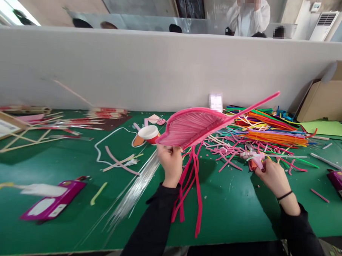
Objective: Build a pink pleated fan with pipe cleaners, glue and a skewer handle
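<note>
My left hand [171, 165] pinches the lower edge of a pink leaf-shaped piece [193, 125], which looks made of pipe cleaners, and holds it above the table. A single pink stem runs from its tip up to the right. Loose dark-pink pipe cleaners [198, 197] lie below it, near my left wrist. My right hand [273, 176] is wrapped round a small pink glue gun [256, 158], its nozzle pointing left. A translucent stick extends from the gun's rear. Short pink pipe cleaner offcuts [229, 149] lie scattered beside the gun.
Colourful pipe cleaner bundles [275, 136] lie at the back right, before a cardboard box [328, 97]. A paper cup [148, 133], clear thin rods [137, 190] and a white cable [102, 140] are left of centre. A purple box [54, 198] is at left. A grey partition [134, 69] stands behind.
</note>
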Tool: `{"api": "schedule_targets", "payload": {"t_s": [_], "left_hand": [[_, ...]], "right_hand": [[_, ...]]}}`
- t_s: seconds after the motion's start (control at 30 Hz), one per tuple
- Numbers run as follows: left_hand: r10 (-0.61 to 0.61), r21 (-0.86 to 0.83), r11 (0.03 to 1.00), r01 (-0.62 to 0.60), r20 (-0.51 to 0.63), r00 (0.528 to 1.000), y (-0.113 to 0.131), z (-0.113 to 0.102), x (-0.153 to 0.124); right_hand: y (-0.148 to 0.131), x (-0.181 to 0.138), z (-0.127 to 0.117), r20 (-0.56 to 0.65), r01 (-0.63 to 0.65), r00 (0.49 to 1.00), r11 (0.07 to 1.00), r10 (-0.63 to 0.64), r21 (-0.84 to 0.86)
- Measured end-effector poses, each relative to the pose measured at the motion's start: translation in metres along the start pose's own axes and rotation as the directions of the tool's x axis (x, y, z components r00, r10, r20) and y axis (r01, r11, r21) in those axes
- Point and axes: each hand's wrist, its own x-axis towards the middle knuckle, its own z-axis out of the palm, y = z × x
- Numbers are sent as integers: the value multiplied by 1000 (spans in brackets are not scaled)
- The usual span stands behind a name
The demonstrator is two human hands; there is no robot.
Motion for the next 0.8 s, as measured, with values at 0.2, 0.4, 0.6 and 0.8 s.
{"api": "schedule_targets", "payload": {"t_s": [0.2,0.4,0.6,0.8], "left_hand": [[-29,-49,998,30,14,999,3,0,0],[33,-28,999,-34,-23,999,13,-6,5],[12,-97,995,5,167,986,36,-34,-7],[-12,158,986,-51,374,927,36,-60,-46]], "right_hand": [[35,-12,-19,-143,-26,988,981,54,193],[40,-8,-32,-314,-48,934,932,169,359],[30,8,-34,-594,201,804,950,-21,237],[23,20,-52,-577,229,816,935,-33,271]]}}
